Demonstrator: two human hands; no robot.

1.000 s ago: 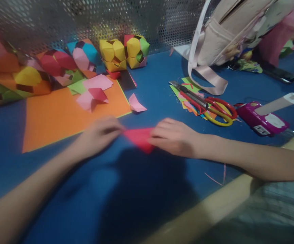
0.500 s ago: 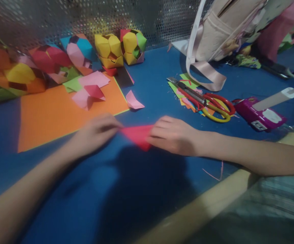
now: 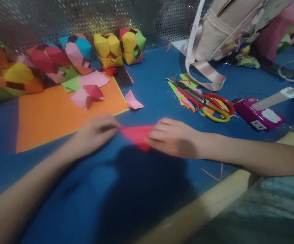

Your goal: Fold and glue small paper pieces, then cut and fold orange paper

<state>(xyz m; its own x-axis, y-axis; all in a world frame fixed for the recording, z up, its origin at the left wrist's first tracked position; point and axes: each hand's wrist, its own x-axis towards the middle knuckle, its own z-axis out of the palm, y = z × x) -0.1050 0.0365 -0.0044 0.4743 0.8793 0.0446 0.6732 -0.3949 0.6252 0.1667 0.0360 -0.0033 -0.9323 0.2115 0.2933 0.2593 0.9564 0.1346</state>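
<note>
A folded red piece of paper (image 3: 136,135), roughly triangular, lies low over the blue table between my hands. My left hand (image 3: 97,130) pinches its left corner with thumb and fingers. On the paper's right part my right hand (image 3: 171,137) is closed, fingers curled over the edge and hiding that end. Just behind my left hand are a stack of orange sheets (image 3: 42,115) and a small folded pink paper piece (image 3: 134,100). More folded pink and red pieces (image 3: 87,95) rest on the orange sheets.
Several folded paper balls (image 3: 108,51) line the back by a perforated metal panel (image 3: 159,23). To the right are a box cutter (image 3: 187,90), red-and-yellow scissors (image 3: 216,108) on paper scraps, a purple device (image 3: 258,113) and a pale backpack (image 3: 218,37). Pink paper strips (image 3: 214,174) lie near my right forearm.
My right hand has shifted very slightly toward me. Both hands keep their hold on the red paper, and a white cable at the far right has changed its curve.
</note>
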